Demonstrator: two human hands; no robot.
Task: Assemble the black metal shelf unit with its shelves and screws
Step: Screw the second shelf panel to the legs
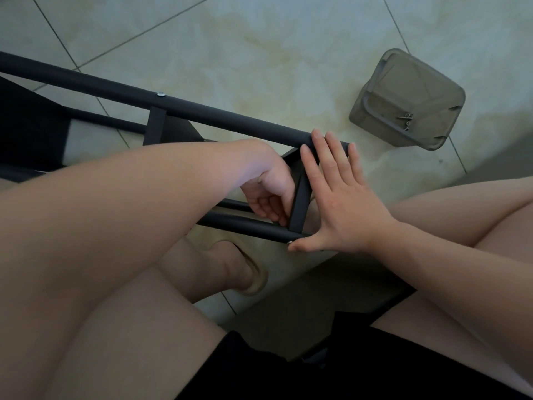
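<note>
Frame point(202, 111) of black metal lies on its side on a pale tiled floor point(259, 39), running from the far left to the middle of the scene, just ahead of a seated person's bare knees. Its far tube point(101, 83) carries a silver screw point(160, 94) above one upright strut. The near tube point(245, 225) runs lower and closer, and a flat crossbar point(300, 203) joins the two at their right ends. A dark shelf point(28, 125) sits in the frame at the left edge.

The left hand point(268, 192) reaches in between the tubes, its fingers curled in against the left side of the crossbar where it meets the near tube. It cannot be told whether they pinch anything.

The right hand point(343, 203) lies flat against the right end of the frame with its fingers straight and slightly apart. The fingertips point(317, 134) rest on the end of the far tube and the thumb is stretched out to the end of the near tube, touching a second screw head point(289, 242) there.

Well apart on the floor at the far right stands a grey see-through tub point(409, 96) with a few loose screws point(406, 118) inside. A foot in a beige slipper point(253, 272) rests on the floor below the near tube.
</note>
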